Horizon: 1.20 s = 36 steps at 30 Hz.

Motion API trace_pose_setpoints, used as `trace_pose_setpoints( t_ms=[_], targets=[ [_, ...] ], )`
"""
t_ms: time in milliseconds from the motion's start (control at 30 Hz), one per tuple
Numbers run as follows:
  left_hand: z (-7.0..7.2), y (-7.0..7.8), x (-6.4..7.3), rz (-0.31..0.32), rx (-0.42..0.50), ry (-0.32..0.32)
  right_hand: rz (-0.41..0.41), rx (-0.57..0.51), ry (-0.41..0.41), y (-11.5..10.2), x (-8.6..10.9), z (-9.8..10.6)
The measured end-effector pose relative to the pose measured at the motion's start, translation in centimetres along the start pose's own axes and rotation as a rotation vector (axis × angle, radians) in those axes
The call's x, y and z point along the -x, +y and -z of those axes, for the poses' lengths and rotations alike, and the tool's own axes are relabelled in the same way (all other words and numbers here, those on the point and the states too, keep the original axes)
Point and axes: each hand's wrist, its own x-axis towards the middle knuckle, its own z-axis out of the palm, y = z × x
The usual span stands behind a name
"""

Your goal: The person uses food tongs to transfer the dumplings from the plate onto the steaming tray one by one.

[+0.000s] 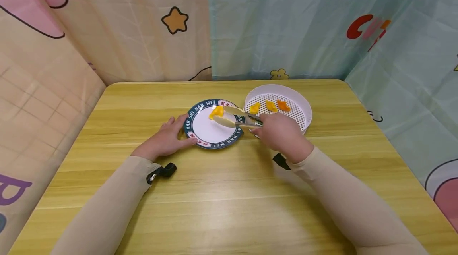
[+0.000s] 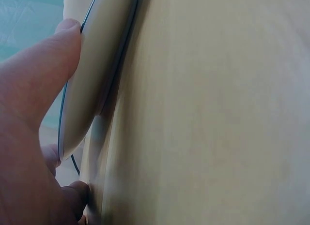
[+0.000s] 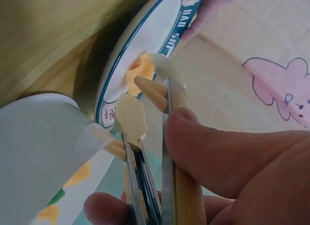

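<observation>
My right hand (image 1: 282, 134) grips a pair of tongs (image 1: 224, 122) with cream scalloped tips. The tips stand apart over the right half of a round plate (image 1: 207, 131). A small wavy yellow piece (image 1: 216, 112) is on the plate, right by those tips; in the right wrist view this piece (image 3: 139, 72) appears just beyond them. My left hand (image 1: 166, 138) rests at the plate's left rim, its fingers spread and its thumb (image 2: 53, 55) on the edge. The plate has a white middle and a dark blue lettered rim.
To the plate's right stands a round white tray (image 1: 304, 108) with a perforated bottom. Two yellow pieces (image 1: 271, 106) and an orange one (image 1: 284, 106) lie in it, partly beneath my right hand's reach. Printed curtains (image 1: 143, 48) hang close around the wooden table (image 1: 222, 199).
</observation>
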Motion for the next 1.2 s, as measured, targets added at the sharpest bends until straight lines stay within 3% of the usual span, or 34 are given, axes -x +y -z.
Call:
trace_pose_setpoints(
  t_ms=[333, 633, 833, 1200],
  targets=[
    [-0.1, -0.1, -0.1, -0.005, 0.007, 0.003, -0.018, -0.003, 0.013, -0.8, -0.6, 0.1],
    [0.0, 0.2, 0.2, -0.006, 0.01, 0.01, 0.075, 0.063, 0.057, -2.2, 2.0, 0.4],
    [0.1, 0.5, 0.3, 0.004, 0.014, 0.004, 0.033, 0.096, 0.013, -2.3, 2.1, 0.4],
    [0.1, 0.5, 0.4, 0.008, 0.01, 0.001, -0.013, 0.061, -0.045, -2.7, 0.5, 0.7]
  ],
)
